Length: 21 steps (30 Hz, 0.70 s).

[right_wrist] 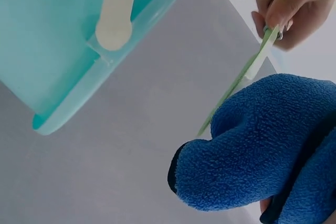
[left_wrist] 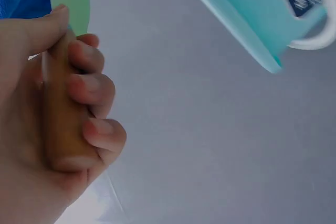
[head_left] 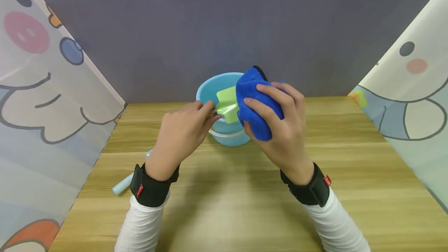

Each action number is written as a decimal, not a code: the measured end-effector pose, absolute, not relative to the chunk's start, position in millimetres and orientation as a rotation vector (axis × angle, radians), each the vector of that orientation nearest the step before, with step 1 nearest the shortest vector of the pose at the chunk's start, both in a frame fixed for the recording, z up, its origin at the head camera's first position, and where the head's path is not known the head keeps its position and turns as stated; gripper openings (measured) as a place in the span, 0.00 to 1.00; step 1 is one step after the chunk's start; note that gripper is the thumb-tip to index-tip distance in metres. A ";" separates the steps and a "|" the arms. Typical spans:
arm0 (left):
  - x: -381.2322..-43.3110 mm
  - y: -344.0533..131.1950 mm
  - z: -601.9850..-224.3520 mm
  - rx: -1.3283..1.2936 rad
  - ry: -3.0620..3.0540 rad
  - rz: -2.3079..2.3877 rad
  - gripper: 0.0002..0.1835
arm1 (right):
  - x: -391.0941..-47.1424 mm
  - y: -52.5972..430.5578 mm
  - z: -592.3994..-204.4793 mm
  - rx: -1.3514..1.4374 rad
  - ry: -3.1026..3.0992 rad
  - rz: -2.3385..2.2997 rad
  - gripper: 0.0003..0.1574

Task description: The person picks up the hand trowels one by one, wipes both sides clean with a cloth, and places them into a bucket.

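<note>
My left hand [head_left: 183, 129] grips the wooden handle [left_wrist: 65, 114] of a small garden trowel, fingers curled round it in the left wrist view. The trowel's light green blade [head_left: 227, 108] points right, toward the other hand. A bunched blue towel [head_left: 259, 104] with a dark edge is held in my right hand [head_left: 285, 123], its fingers spread over the cloth. The towel meets the blade and covers its far end in the head view. Both hands are raised in front of a light blue bucket [head_left: 231, 140], which the trowel overlaps in that view.
The bucket's white carrying handle [right_wrist: 118, 14] hangs along its side. A light blue rod-like piece [head_left: 123, 185] lies on the wooden table [head_left: 224, 221], partly hidden by my left wrist. A grey panel [head_left: 224, 18] stands behind, with cartoon-printed sheets [head_left: 31, 127] at the sides.
</note>
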<state>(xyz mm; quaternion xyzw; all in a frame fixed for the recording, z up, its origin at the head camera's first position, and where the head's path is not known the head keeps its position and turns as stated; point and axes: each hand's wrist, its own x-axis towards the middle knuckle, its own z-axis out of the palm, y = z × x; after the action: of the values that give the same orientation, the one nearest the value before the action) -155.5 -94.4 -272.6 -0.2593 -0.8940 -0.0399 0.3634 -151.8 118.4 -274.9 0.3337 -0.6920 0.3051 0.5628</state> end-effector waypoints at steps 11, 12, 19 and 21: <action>-166.2 -77.4 -270.8 -0.629 -2.244 -0.058 0.13 | -157.5 112.0 -275.1 0.791 -1.664 0.566 0.21; -166.6 -77.5 -271.5 -0.619 -2.252 -0.060 0.13 | -157.8 111.1 -275.9 0.798 -1.671 0.547 0.22; -168.6 -76.8 -275.9 -0.596 -2.253 -0.044 0.10 | -164.9 105.6 -285.8 0.841 -1.753 0.458 0.24; -169.5 -75.5 -276.2 -0.600 -2.229 -0.030 0.08 | -168.3 104.4 -289.3 0.848 -1.782 0.427 0.24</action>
<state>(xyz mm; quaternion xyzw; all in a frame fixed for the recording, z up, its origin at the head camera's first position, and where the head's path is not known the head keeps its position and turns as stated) -169.5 -75.5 -276.2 -0.2377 -0.8830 -0.0119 0.4046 -168.3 104.4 -289.3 0.3554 -0.7473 0.1790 0.5321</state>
